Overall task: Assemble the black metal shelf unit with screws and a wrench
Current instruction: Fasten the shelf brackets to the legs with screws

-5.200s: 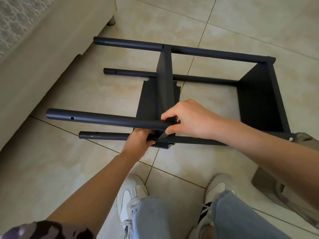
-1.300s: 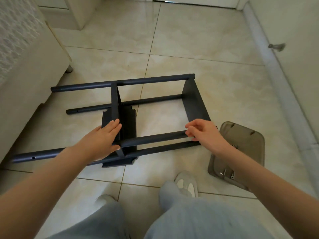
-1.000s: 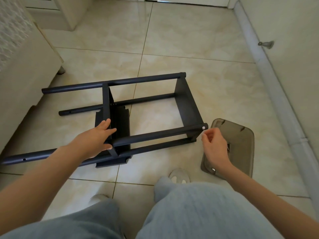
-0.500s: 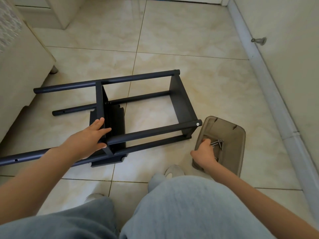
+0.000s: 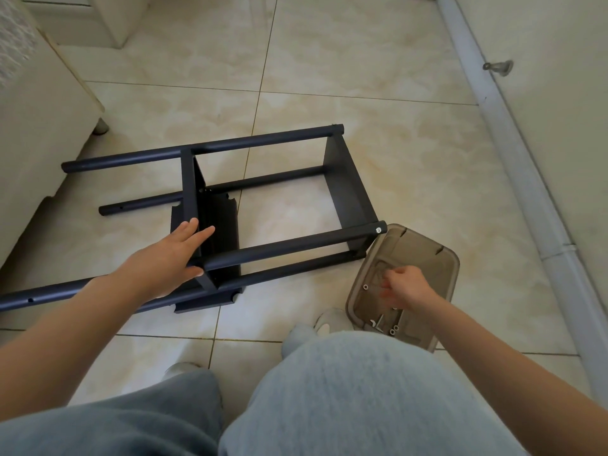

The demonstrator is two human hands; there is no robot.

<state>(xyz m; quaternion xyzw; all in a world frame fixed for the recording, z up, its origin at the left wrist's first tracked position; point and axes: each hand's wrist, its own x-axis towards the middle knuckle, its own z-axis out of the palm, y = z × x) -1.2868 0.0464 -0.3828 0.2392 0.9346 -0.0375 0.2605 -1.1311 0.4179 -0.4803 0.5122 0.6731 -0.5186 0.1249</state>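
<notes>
L hand (image 5: 164, 261): shelf edge (image 5: 188, 192); R hand (image 5: 406, 287) in tray (image 5: 451, 268).

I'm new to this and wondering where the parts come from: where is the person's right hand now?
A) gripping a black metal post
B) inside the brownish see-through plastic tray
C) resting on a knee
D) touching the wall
B: the right hand reaches down into the brownish see-through plastic tray beside the black metal shelf frame, while the left hand rests with straight fingers on that frame.

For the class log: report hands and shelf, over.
Left hand flat on middle shelf panel. Right hand in parts tray, grip unclear. Frame lying on floor.
</notes>
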